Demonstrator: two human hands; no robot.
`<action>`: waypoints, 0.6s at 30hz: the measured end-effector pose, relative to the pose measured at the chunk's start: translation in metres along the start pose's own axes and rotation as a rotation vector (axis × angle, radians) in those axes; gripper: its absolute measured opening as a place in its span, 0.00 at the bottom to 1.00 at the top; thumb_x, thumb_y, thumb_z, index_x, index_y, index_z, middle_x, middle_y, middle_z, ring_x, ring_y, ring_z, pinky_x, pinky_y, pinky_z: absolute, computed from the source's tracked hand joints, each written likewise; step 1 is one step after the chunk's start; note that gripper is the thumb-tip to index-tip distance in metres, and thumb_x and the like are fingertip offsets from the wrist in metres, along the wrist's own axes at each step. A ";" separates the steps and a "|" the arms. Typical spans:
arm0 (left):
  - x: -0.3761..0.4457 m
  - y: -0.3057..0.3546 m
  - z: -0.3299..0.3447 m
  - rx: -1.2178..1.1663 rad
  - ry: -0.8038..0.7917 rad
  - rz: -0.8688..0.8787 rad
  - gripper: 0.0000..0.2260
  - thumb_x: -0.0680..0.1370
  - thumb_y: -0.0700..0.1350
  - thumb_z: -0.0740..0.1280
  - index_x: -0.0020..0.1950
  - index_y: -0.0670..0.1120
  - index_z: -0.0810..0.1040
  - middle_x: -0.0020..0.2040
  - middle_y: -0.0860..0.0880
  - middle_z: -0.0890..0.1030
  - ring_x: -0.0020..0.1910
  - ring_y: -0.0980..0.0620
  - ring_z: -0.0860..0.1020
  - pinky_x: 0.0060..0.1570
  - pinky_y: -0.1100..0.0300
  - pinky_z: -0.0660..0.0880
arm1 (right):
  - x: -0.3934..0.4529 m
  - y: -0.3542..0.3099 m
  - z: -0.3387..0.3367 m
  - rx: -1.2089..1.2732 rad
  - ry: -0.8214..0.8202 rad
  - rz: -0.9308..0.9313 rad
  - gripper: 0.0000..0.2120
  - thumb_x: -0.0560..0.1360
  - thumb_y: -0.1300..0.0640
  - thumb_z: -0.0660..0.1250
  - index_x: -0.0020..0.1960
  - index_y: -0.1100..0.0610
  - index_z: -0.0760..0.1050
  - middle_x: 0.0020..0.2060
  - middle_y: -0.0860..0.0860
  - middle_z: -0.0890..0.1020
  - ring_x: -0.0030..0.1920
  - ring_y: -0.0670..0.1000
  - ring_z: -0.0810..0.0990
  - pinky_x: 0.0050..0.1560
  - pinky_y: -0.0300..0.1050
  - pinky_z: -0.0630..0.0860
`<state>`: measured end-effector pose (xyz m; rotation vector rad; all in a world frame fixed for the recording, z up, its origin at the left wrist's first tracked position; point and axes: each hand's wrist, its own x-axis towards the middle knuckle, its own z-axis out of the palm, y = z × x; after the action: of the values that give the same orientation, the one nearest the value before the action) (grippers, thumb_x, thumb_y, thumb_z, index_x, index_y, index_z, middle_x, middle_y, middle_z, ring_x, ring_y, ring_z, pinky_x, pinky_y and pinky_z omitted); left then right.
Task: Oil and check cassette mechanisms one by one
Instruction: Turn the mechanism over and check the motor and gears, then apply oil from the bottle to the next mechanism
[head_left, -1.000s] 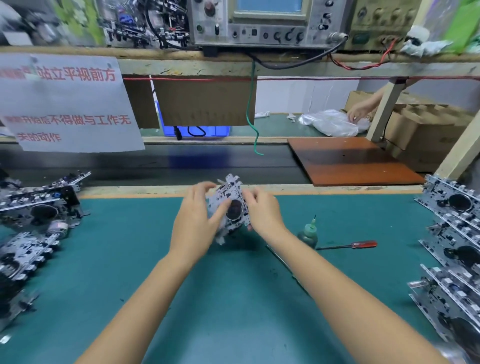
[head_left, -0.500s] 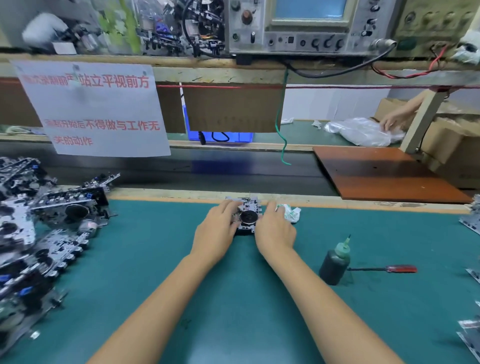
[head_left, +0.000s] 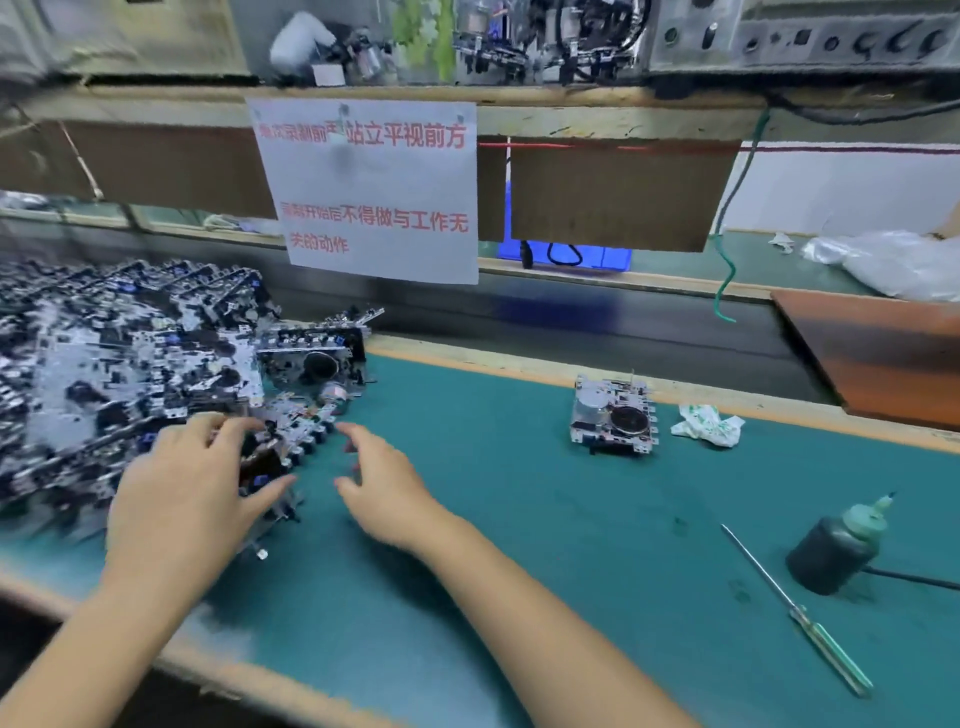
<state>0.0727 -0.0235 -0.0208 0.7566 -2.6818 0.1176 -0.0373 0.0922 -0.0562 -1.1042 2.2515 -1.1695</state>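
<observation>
A large heap of cassette mechanisms (head_left: 119, 364) covers the left of the green mat. My left hand (head_left: 192, 488) is at the heap's near edge, fingers above and thumb below one dark cassette mechanism (head_left: 265, 454), gripping it; motion blur softens the detail. My right hand (head_left: 379, 478) hovers just right of that piece with fingers spread, holding nothing. A single cassette mechanism (head_left: 613, 415) lies flat by itself at the mat's far edge. A dark oil bottle (head_left: 836, 551) with a green nozzle stands at the right.
A thin screwdriver (head_left: 800, 618) lies on the green mat (head_left: 519, 545) beside the bottle. A crumpled white rag (head_left: 706, 423) sits right of the lone mechanism. A paper notice (head_left: 374, 192) hangs from the shelf. A brown board (head_left: 883, 353) lies at the far right.
Both hands let go of the mechanism they held at the mat's far edge and swung left to the heap. The view turned left with them.
</observation>
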 end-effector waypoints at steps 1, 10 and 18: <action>-0.002 -0.011 -0.002 0.038 -0.070 -0.048 0.23 0.65 0.52 0.78 0.54 0.40 0.80 0.47 0.38 0.80 0.45 0.36 0.78 0.42 0.44 0.77 | 0.005 -0.005 0.009 0.016 -0.034 -0.002 0.26 0.78 0.62 0.60 0.75 0.56 0.57 0.70 0.57 0.68 0.66 0.58 0.68 0.65 0.49 0.64; -0.015 -0.010 -0.012 -0.069 -0.041 0.048 0.25 0.67 0.65 0.69 0.57 0.50 0.81 0.47 0.50 0.85 0.46 0.47 0.83 0.40 0.54 0.76 | -0.023 -0.012 0.010 0.092 0.055 -0.037 0.19 0.77 0.60 0.61 0.68 0.55 0.70 0.60 0.56 0.79 0.61 0.57 0.75 0.63 0.50 0.70; -0.020 0.128 -0.010 -0.328 0.151 0.631 0.14 0.68 0.62 0.67 0.35 0.53 0.80 0.27 0.55 0.75 0.25 0.53 0.77 0.19 0.59 0.68 | -0.139 0.051 -0.093 0.533 0.375 0.072 0.06 0.75 0.53 0.66 0.51 0.44 0.76 0.45 0.33 0.83 0.50 0.33 0.78 0.53 0.30 0.73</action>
<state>0.0255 0.0973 -0.0166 -0.1999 -2.5978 -0.1066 -0.0325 0.2671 -0.0470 -0.6265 2.0049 -1.9224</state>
